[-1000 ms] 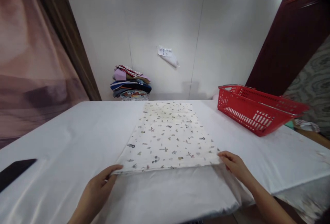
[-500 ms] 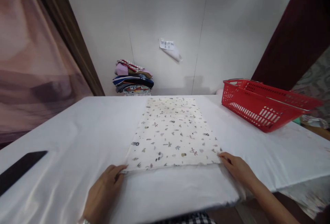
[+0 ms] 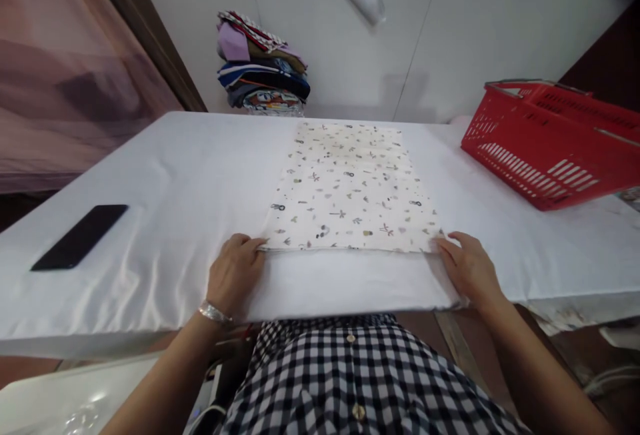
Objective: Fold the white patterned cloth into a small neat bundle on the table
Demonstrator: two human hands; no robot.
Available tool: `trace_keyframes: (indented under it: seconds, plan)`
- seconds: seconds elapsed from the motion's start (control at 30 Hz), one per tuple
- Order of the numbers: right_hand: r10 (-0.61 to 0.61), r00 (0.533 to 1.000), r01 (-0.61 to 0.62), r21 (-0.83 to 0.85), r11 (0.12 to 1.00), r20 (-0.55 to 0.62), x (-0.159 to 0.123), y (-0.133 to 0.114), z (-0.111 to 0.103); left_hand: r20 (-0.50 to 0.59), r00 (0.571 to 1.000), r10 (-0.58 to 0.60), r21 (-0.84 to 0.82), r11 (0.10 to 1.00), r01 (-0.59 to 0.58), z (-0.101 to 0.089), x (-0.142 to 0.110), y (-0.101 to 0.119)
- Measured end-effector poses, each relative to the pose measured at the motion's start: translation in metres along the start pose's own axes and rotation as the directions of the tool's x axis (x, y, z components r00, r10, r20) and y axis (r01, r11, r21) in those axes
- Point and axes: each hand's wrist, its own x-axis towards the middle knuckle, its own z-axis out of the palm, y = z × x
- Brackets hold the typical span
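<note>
A cream cloth (image 3: 350, 188) with small printed plants and shapes lies flat and rectangular on the white-covered table (image 3: 190, 181). My left hand (image 3: 236, 271), with a silver bracelet at the wrist, pinches the cloth's near left corner. At the near right corner, my right hand (image 3: 467, 265) has thumb and fingers closed on the fabric. The near edge runs nearly straight between both hands. Some fingertips are hidden under or behind the cloth and the hands.
A dark flat phone-like slab (image 3: 80, 237) lies on the left. Folded clothes (image 3: 263, 65) are stacked by the wall at the back. A red plastic basket (image 3: 545, 148) stands at the right. Below the near edge is my checkered garment (image 3: 345, 381).
The view has tilted downward, so the table appears higher and my garment shows. Both hands keep hold of the near corners; the cloth's layout looks much the same.
</note>
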Motion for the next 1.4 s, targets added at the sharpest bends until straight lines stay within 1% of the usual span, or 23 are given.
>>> trace_keyframes:
  seconds: [0.07,0.13,0.17,0.27,0.33,0.4,0.53,0.63,0.83,0.93,1.03,1.13,1.2,1.3,1.4]
  plan:
    - [-0.169,0.98,0.173,0.036,0.984,-0.101,0.004,-0.014,0.002,-0.058,0.991,0.119,0.065,0.991,-0.115,0.004,0.002,0.004]
    - [-0.305,0.943,0.319,0.106,0.942,-0.133,0.011,-0.032,0.005,-0.086,0.965,0.246,0.075,0.968,-0.24,0.01,0.007,0.014]
    - [-0.354,0.926,0.371,0.139,0.918,-0.133,0.016,-0.041,0.008,-0.081,0.947,0.31,0.061,0.95,-0.306,0.013,0.009,0.021]
    - [-0.456,0.885,0.465,0.201,0.862,-0.089,0.03,-0.066,0.017,-0.049,0.879,0.475,-0.001,0.88,-0.475,0.02,0.019,0.045]
    - [-0.498,0.865,0.497,0.221,0.839,-0.052,0.04,-0.077,0.024,-0.03,0.84,0.542,-0.023,0.839,-0.543,0.023,0.025,0.058]
    - [-0.52,0.853,0.512,0.239,0.825,-0.03,0.047,-0.083,0.03,-0.016,0.814,0.581,-0.023,0.813,-0.581,0.025,0.03,0.067]
    - [-0.534,0.845,0.522,0.239,0.819,-0.017,0.053,-0.085,0.034,0.006,0.788,0.615,-0.02,0.788,-0.615,0.028,0.037,0.074]
    - [-0.532,0.847,0.523,0.218,0.824,-0.02,0.051,-0.084,0.033,0.003,0.783,0.622,-0.015,0.783,-0.622,0.031,0.04,0.073]
    - [-0.48,0.873,0.487,0.149,0.861,-0.081,0.049,-0.082,0.032,-0.098,0.789,0.606,0.007,0.794,-0.608,0.035,0.042,0.07]
    - [-0.48,0.874,0.486,0.119,0.866,-0.075,0.051,-0.082,0.035,-0.058,0.789,0.611,0.043,0.791,-0.61,0.036,0.043,0.07]
    - [-0.523,0.852,0.521,0.114,0.846,-0.017,0.053,-0.084,0.037,-0.002,0.791,0.612,0.032,0.79,-0.612,0.039,0.043,0.07]
    - [-0.519,0.855,0.517,0.1,0.85,-0.001,0.053,-0.086,0.037,-0.013,0.79,0.613,0.044,0.79,-0.612,0.043,0.042,0.07]
    - [-0.516,0.857,0.515,0.079,0.854,-0.008,0.053,-0.088,0.037,-0.048,0.776,0.628,0.083,0.777,-0.624,0.045,0.041,0.069]
    - [-0.53,0.848,0.53,0.049,0.847,-0.014,0.052,-0.09,0.038,-0.119,0.737,0.665,0.134,0.746,-0.652,0.047,0.041,0.068]
    - [-0.552,0.834,0.552,0.011,0.834,-0.006,0.055,-0.09,0.038,-0.196,0.706,0.681,0.155,0.732,-0.663,0.045,0.044,0.068]
